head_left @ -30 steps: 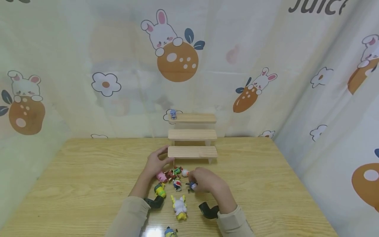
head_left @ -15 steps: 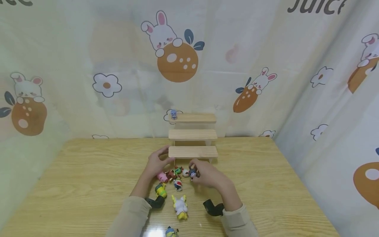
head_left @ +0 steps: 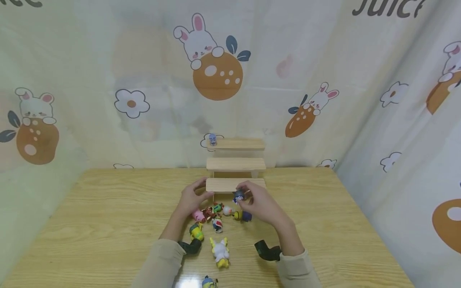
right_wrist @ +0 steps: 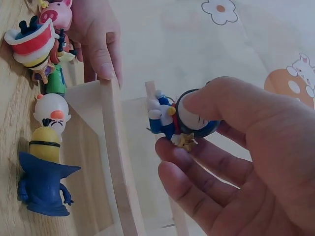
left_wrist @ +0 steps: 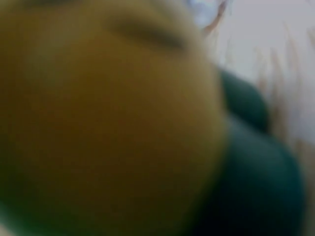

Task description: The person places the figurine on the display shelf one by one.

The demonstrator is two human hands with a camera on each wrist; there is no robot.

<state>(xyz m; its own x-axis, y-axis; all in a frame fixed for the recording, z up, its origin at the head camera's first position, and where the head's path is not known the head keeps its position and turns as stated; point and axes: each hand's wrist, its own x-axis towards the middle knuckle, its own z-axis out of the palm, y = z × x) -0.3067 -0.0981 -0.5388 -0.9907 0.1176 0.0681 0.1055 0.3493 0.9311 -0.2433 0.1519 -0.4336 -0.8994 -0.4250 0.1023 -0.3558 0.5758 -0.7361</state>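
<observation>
On the wooden table point(head_left: 108, 208), going left to right: the left hand point(head_left: 191, 199) rests at the left end of the bottom step of the stepped wooden stand point(head_left: 235, 165), thumb over the board's front corner and fingers behind it, steadying it rather than gripping hard; nothing else in that hand. Left wrist view is a blur of yellow and dark green, no use. Just in front of the left hand lies the toy pile: pink pig point(head_left: 197, 215), green-and-yellow figure point(head_left: 195, 231), red-and-white striped cup toy point(head_left: 217, 225), white-and-yellow figure point(head_left: 220, 252), white round-head figure point(head_left: 227, 210), yellow capsule figure with dark blue hat point(head_left: 242, 216). One small purple-blue figure point(head_left: 213, 139) already stands at the left end of the top step.

Right of the pile, the right hand point(head_left: 261, 206) pinches a blue round-headed figure point(right_wrist: 179, 119) between thumb and forefinger, other fingers loosely open below it. Figure is lifted off the table, held just in front of the bottom step, not touching any board.

Step in hand, as I judge it: carrying the picked figure toward the stand; placement not done. Next move calls for raising it over a step, turning it upright with feet down, setting it flat on the board, clear of the edge, then easing the pinch so it does not topple.
</observation>
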